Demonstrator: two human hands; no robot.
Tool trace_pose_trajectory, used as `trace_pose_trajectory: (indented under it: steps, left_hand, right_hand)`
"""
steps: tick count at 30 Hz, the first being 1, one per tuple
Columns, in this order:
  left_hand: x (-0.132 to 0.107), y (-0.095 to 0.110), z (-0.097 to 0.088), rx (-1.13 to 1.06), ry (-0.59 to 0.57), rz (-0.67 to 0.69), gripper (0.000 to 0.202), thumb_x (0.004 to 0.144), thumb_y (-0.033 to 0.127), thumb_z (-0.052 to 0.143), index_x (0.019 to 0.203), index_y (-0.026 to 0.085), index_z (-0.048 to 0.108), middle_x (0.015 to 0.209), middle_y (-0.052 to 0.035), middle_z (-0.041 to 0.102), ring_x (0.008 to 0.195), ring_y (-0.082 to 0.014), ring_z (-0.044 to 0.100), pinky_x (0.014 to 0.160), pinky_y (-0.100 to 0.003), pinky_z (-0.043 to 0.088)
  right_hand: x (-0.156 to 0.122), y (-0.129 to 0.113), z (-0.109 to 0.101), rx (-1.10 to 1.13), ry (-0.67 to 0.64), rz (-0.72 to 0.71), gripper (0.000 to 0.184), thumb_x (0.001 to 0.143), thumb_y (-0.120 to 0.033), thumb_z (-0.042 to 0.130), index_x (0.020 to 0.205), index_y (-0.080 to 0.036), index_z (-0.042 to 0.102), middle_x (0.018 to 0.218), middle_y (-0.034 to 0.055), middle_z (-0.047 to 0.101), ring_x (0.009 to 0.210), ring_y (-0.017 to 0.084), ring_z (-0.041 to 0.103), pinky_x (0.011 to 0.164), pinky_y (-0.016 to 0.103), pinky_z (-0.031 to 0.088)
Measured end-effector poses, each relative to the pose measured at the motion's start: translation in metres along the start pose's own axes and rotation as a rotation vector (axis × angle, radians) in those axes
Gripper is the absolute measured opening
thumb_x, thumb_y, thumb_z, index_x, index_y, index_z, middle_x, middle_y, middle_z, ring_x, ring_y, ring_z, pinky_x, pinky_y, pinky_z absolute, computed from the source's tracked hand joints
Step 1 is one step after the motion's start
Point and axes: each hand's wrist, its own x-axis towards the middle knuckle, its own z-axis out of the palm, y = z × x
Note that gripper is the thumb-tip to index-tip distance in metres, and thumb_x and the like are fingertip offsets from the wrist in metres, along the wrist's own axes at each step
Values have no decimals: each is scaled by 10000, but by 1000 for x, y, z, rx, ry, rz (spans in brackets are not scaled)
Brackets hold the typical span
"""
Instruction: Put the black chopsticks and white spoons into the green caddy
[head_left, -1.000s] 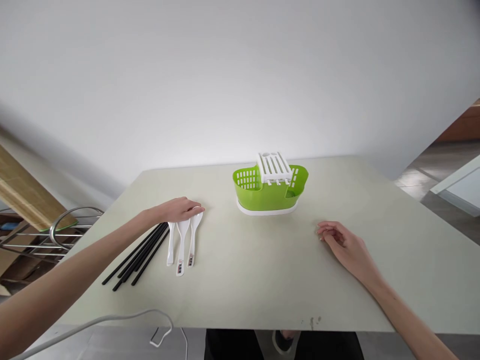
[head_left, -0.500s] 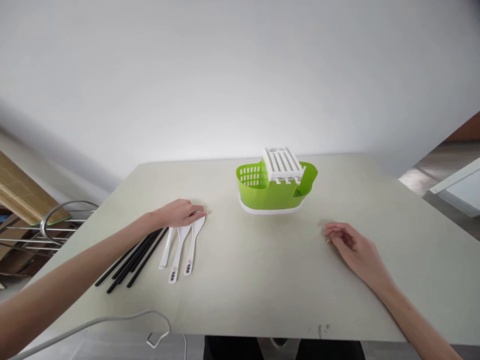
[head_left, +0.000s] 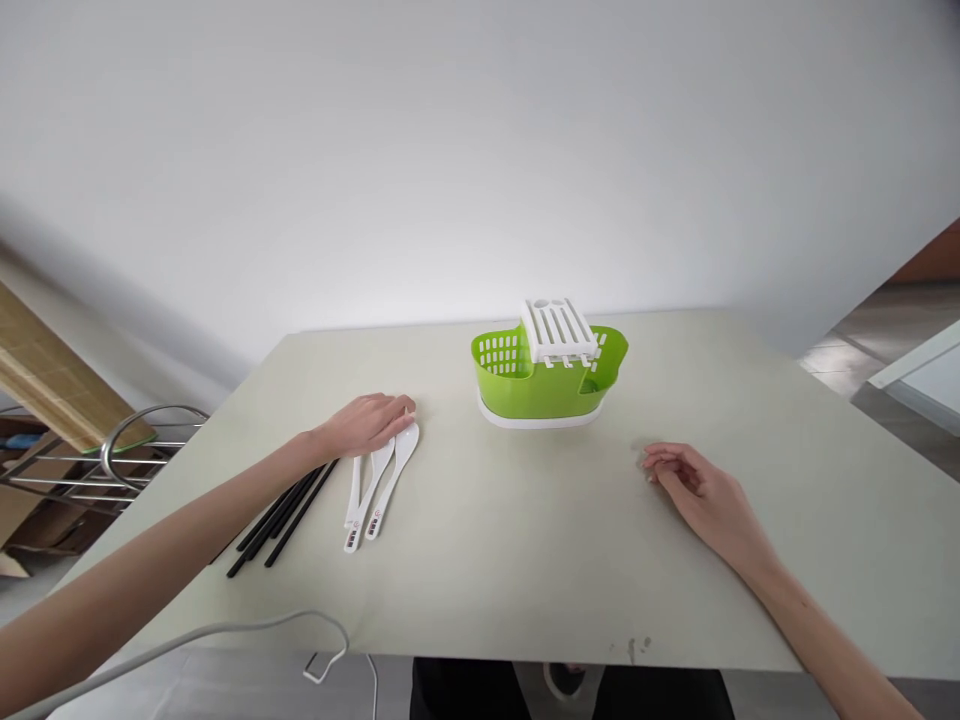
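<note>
My left hand (head_left: 367,424) lies over the bowls of several white spoons (head_left: 385,490), its fingers bent down round their far ends and the thumb on the near side. The spoon handles point towards me, close together, and most of the bowls are hidden under the hand. Beside them on the left is a bunch of black chopsticks (head_left: 281,520), partly covered by my left forearm. My right hand (head_left: 694,490) rests on the table at the right, fingers loosely curled together with nothing visible in them. Between and beyond both hands stands a green basket (head_left: 540,395) with a white slotted rack (head_left: 559,330).
The pale table (head_left: 525,560) meets a white wall at its far edge. A white cable (head_left: 247,628) loops past the near left edge. Off the table's left side stand a metal rack (head_left: 142,460) and a tan board (head_left: 60,370).
The spoon handles have come closer together under my left hand, the leftmost one shifting right. My right hand stays in place. The whole view has shifted slightly.
</note>
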Motion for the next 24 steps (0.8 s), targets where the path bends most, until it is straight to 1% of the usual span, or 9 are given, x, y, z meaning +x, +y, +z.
trace_pose_trajectory:
  steps: [2, 5, 7, 10, 13, 16, 18, 20, 24]
  left_hand:
    - [6, 4, -14, -31, 116, -17, 467, 1081, 521, 254, 1135, 214, 602, 1045, -104, 738, 964, -266, 681, 904, -387, 475]
    - [24, 23, -40, -119, 338, -90, 448, 1093, 495, 251, 1100, 212, 598, 1118, -105, 718, 1025, -250, 657, 985, -403, 472]
    - [42, 48, -57, -175, 493, -110, 412, 1095, 487, 288, 1082, 212, 595, 1108, -101, 706, 1027, -235, 650, 997, -395, 484]
    - [72, 102, -74, -170, 655, -7, 369, 1085, 470, 359, 1144, 198, 601, 1184, -131, 677, 1123, -244, 626, 1037, -404, 490]
    - [103, 160, -78, -95, 679, 117, 443, 1087, 496, 359, 1376, 221, 552, 1447, -149, 589, 1376, -283, 509, 1172, -472, 403]
    - [130, 202, -71, -16, 637, 95, 587, 1069, 565, 371, 1549, 235, 442, 1608, -153, 474, 1501, -330, 396, 1218, -525, 345]
    - [144, 213, -66, 47, 576, 52, 609, 1067, 555, 372, 1560, 207, 452, 1616, -166, 478, 1515, -348, 392, 1236, -541, 317]
    - [151, 210, -64, 105, 526, 32, 552, 1077, 483, 367, 1532, 200, 502, 1610, -155, 499, 1516, -336, 410, 1257, -539, 289]
    - [147, 176, -74, 171, 454, 36, 508, 1083, 391, 343, 1542, 240, 500, 1639, -92, 481, 1537, -274, 404, 1272, -491, 281]
  right_hand:
    - [0, 0, 0, 3, 3, 0, 250, 933, -402, 554, 1091, -251, 675, 1019, 61, 775, 849, 216, 710, 832, 369, 566]
    - [1, -1, 1, 3, 5, 4, 247, 922, -391, 552, 1078, -252, 683, 1019, 56, 777, 837, 213, 718, 815, 362, 566]
    - [1, -2, 2, 6, 3, 7, 245, 916, -378, 547, 1074, -254, 687, 1021, 50, 776, 834, 209, 720, 805, 355, 566]
    - [3, -3, 3, 23, 0, -4, 246, 920, -360, 532, 1081, -252, 685, 1020, 50, 774, 841, 208, 718, 813, 356, 563]
    - [5, -1, 4, 53, -8, -27, 244, 932, -350, 521, 1095, -251, 674, 1023, 52, 772, 848, 209, 716, 821, 361, 560]
    - [7, -1, 5, 79, -13, -41, 240, 933, -336, 517, 1100, -250, 665, 1017, 49, 769, 845, 208, 713, 819, 361, 556]
    - [8, -1, 5, 97, -12, -48, 242, 935, -334, 511, 1102, -246, 663, 1013, 52, 765, 844, 209, 713, 814, 360, 554]
    - [8, -2, 6, 112, -18, -57, 241, 942, -340, 506, 1099, -241, 659, 1009, 59, 762, 842, 212, 715, 805, 360, 555]
    - [9, -4, 6, 113, -26, -64, 233, 954, -348, 502, 1095, -242, 653, 1017, 66, 761, 848, 214, 713, 804, 362, 554]
